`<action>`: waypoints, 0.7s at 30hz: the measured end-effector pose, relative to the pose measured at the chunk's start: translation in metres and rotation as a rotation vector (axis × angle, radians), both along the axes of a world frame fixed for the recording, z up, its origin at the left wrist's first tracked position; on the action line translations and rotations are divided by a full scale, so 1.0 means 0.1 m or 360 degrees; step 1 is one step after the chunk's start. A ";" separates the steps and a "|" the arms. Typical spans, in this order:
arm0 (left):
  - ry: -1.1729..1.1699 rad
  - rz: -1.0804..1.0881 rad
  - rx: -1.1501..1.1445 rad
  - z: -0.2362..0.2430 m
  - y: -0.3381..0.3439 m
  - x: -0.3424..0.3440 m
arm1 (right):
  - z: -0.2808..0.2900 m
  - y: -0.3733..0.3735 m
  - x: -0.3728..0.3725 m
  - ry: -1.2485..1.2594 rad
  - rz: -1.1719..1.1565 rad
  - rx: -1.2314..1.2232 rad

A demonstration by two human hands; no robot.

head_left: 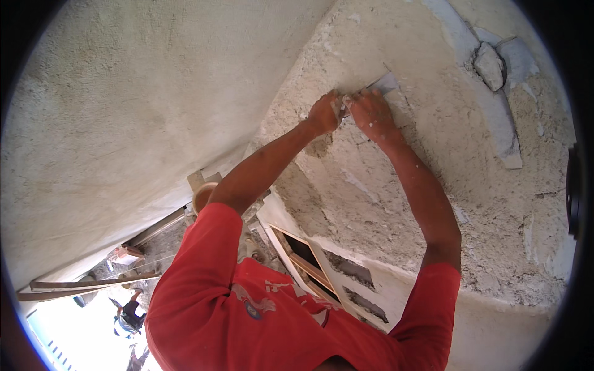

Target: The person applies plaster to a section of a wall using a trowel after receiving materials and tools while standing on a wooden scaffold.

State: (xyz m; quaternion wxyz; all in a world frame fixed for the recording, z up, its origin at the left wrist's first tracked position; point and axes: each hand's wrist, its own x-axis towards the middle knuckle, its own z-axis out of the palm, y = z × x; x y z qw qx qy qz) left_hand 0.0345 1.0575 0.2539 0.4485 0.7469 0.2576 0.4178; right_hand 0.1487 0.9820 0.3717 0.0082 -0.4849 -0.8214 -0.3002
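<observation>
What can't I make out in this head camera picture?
In the head view:
- Flat blade's near end: covered by the right hand.
- Left hand's grip: its fingers curl out of sight.
- Round container's far side: behind the left arm.
- Distant person's hands: too small, blurred by glare.
- Dark object at right: cut off by the rim.

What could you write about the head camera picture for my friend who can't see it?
A person in a red shirt has their left hand and right hand close together, holding a flat grey tool against a rough, patchy wall. A wooden frame shows lower down; another person is at lower left.
</observation>
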 end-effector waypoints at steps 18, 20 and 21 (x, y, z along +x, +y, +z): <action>0.0146 0.0111 0.0150 -0.32 -0.19 -0.03 | 0.16 0.09 -0.32 -0.0147 -0.0501 -0.0551; 0.0064 0.0195 0.0161 -0.34 -0.23 -0.05 | 0.10 0.08 -0.25 -0.0089 -0.0286 -0.0311; 0.0023 0.0236 0.0166 -0.35 -0.25 -0.05 | 0.07 0.09 -0.20 -0.0067 -0.0254 -0.0293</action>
